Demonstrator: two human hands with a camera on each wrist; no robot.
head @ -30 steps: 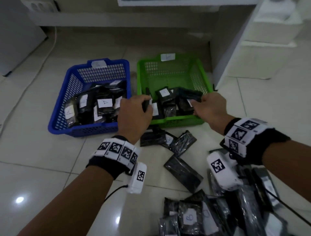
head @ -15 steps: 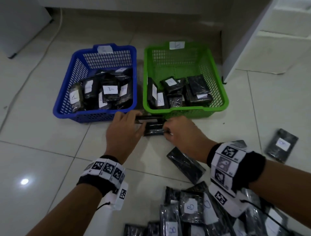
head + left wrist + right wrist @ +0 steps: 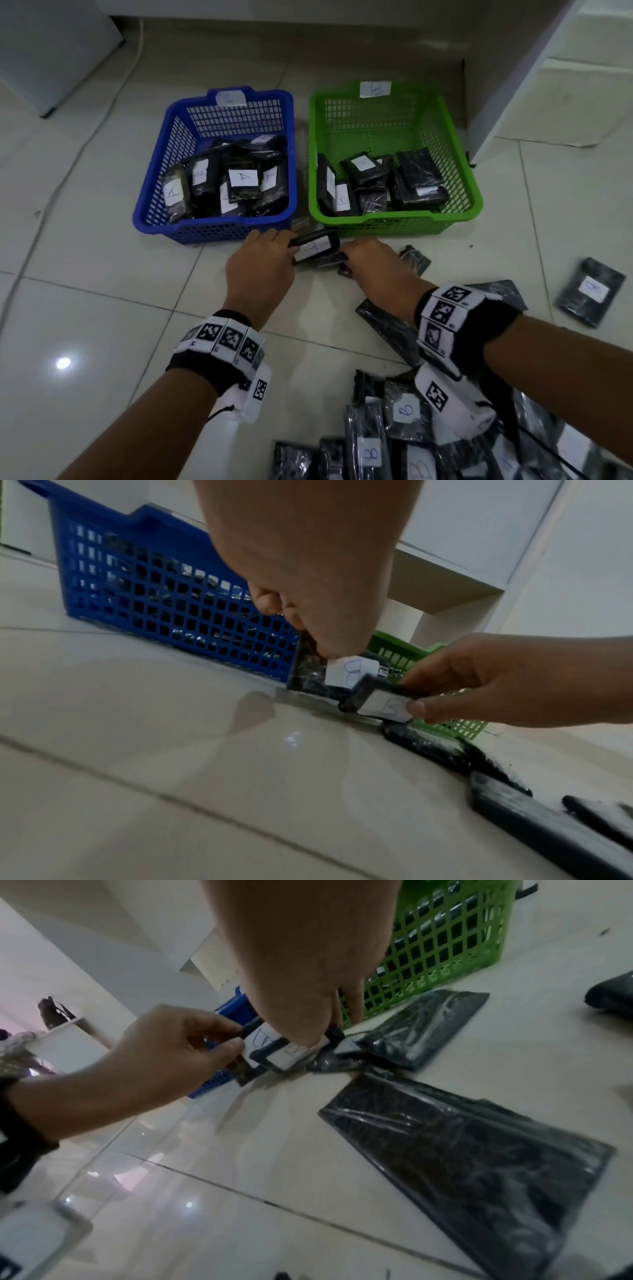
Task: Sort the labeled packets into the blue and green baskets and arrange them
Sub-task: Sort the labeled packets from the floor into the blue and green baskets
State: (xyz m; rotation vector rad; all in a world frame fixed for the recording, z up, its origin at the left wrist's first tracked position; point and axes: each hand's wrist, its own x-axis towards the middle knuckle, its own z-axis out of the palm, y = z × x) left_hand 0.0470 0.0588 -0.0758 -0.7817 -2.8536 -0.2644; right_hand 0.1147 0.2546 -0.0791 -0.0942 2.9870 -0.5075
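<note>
- Two black packets sit in my hands, low over the floor just in front of the gap between the baskets. The upper packet shows a white label; the lower packet lies partly across it.
- Both labels appear to read "B", though the handwriting is blurred.
- My left hand pinches the upper packet at its left edge, thumb and fingers curled onto it.
- My right hand pinches the lower packet at its right end, with the thumb on its label.
- The blue basket stands on the floor to the left and holds upright black packets with white labels, at least one marked "A".
- The green basket stands just beside it on the right and holds a smaller group of packets near its front wall.
- Loose packets lie flat on the tiled floor under and near my right forearm.
- A pile of labelled packets lies closest to me, several marked "B".
- One single packet lies well apart at the far right.
</note>
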